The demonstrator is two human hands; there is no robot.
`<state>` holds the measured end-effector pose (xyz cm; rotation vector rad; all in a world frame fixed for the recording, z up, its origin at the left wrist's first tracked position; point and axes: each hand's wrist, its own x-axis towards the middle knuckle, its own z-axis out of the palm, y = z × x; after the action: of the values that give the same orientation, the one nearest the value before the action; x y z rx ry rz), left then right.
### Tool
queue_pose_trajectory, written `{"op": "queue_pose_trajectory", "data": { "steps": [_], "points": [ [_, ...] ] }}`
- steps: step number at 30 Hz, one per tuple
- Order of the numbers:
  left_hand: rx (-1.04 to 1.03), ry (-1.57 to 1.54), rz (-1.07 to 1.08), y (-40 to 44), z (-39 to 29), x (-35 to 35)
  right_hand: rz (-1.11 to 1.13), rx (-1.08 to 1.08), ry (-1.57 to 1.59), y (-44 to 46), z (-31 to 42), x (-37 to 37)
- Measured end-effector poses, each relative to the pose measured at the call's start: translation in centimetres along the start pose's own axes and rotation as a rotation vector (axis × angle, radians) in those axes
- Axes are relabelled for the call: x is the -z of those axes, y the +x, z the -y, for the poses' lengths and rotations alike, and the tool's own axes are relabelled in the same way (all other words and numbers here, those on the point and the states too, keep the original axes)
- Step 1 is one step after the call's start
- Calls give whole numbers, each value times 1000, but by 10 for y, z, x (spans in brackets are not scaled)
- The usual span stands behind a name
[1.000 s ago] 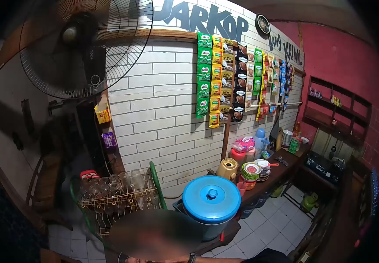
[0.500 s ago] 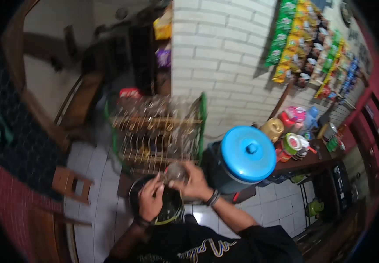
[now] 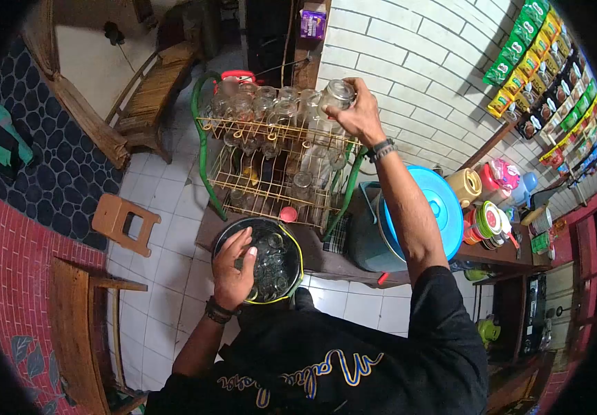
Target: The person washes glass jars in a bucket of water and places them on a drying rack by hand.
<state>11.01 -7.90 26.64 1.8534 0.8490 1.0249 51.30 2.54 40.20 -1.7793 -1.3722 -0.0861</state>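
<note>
My right hand (image 3: 359, 116) grips a clear drinking glass (image 3: 339, 91) at the top right corner of a wire dish rack (image 3: 260, 185) with green side frames. Upside-down glasses (image 3: 284, 109) crowd the rack's top shelf, and more stand on the shelf below. Whether the held glass touches the rack or its neighbours I cannot tell. Over the left side of a black bucket (image 3: 301, 252) hovers my left hand (image 3: 233, 271), open and holding nothing, fingers apart. Several clear glasses (image 3: 271, 266) lie inside the bucket. A small pink cup (image 3: 288, 214) sits low at the rack's front.
A large bin with a blue lid (image 3: 431, 207) stands right of the rack, under my right forearm. Plastic jars (image 3: 464, 187) and stacked dishes line the counter beyond. Sachet strips (image 3: 526, 62) hang on the white brick wall. A brown stool (image 3: 125, 223) is at left.
My right hand has carried the glass from above the bucket up to the rack's top right. My left hand has let go of the glass and stays near the bucket. The view has shifted.
</note>
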Motion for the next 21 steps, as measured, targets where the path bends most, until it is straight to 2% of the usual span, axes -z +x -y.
{"op": "queue_pose_trajectory", "data": {
  "steps": [2, 4, 7, 12, 14, 15, 18, 21],
  "points": [
    [3, -25, -40, -8, 7, 2, 28, -31, -37, 9, -6, -13],
    [29, -10, -48, -16, 16, 4, 25, 67, 9, 17, -24, -35],
    [97, -2, -64, -25, 21, 6, 121, 34, -5, 23, -38, -55],
    [159, 29, -81, -33, 30, 9, 134, 63, -40, 27, -68, -90],
    [119, 57, -100, -35, 28, 11, 181, 47, -50, 26, -71, -97],
    [122, 58, -101, -37, 29, 11, 257, -34, -62, 28, -69, -96],
    [141, 47, -114, -40, 32, 13, 230, 28, -123, 31, -76, -110],
    [153, 67, -91, -40, 34, 16, 236, -12, -173, 30, -77, -118]
  ]
}}
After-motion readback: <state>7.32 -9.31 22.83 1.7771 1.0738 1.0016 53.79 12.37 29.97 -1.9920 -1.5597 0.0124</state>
